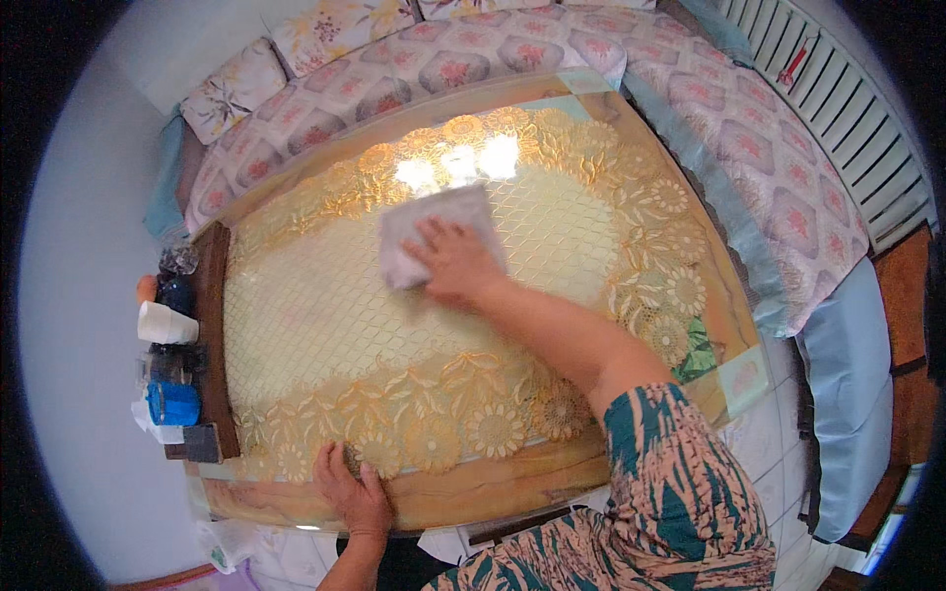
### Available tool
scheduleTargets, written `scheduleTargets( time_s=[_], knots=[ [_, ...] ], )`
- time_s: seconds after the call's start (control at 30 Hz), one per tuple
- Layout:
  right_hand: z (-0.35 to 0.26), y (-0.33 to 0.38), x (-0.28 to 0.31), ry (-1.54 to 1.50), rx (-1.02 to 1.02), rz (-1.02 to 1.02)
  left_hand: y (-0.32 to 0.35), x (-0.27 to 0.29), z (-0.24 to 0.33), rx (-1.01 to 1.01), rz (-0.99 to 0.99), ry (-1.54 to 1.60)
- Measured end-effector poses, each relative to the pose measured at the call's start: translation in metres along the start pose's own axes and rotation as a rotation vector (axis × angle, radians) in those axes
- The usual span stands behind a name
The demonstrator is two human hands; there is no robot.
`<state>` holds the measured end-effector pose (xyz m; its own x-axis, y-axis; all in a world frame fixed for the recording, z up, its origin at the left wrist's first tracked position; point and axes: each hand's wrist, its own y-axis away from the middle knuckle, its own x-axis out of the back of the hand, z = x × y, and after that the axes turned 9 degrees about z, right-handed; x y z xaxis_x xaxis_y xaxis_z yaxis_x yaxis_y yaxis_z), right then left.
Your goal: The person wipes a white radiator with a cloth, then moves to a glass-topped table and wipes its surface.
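Note:
My right hand (455,258) lies over a folded, pale lilac cloth (443,212), holding it down on the tabletop with the fingers spread across it. Slight blur softens the cloth and that hand. Under them is a table (305,335) with a clear glossy cover over a gold and cream lace-patterned cloth. At the table's near edge my left hand (355,492) rests open on the surface, its fingers apart and holding nothing.
Along the table's left end runs a dark wooden stand (215,345) bearing a white cup stack (166,323), a blue container (173,404) and glassware. A flower-patterned sofa (463,64) wraps round the far and right sides. A white radiator (838,108) stands far right.

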<state>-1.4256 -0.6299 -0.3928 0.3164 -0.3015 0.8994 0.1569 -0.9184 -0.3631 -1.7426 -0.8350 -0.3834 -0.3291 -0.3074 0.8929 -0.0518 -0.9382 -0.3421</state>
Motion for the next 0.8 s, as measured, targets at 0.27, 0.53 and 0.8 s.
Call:
scheduleTargets(
  time_s=[0.27,0.53,0.8],
  knots=[
    [0.186,0.042,0.076,0.350,-0.423,0.081,0.001,0.000,0.002,0.015,-0.030,-0.047],
    [0.228,0.191,0.144,0.607,-0.582,0.224,0.000,-0.004,0.002,-0.055,0.013,-0.078],
    [0.103,0.270,0.154,0.512,-0.537,0.148,0.004,-0.012,-0.006,-0.045,0.094,-0.063]
  ],
)
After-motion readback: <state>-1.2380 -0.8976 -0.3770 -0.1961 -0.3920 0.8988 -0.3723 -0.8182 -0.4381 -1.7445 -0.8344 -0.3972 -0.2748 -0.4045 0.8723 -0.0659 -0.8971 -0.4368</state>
